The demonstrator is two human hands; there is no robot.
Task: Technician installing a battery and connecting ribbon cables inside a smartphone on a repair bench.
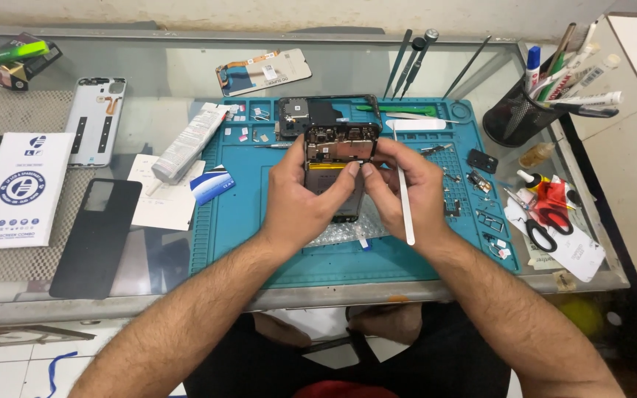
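Opened phone (337,158) lower half was hidden behind both hands; small parts (481,199) on the blue mat (245,221) too tiny to identify; forearms cut off at bottom edge.

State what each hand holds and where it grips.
Both hands, left hand and right hand, hold the opened phone by its sides; the right also pinches a white spudger mid-shaft.

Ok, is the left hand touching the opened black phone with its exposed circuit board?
Touching. The head view shows the left hand wrapped around the opened black phone, thumb pressed on its face.
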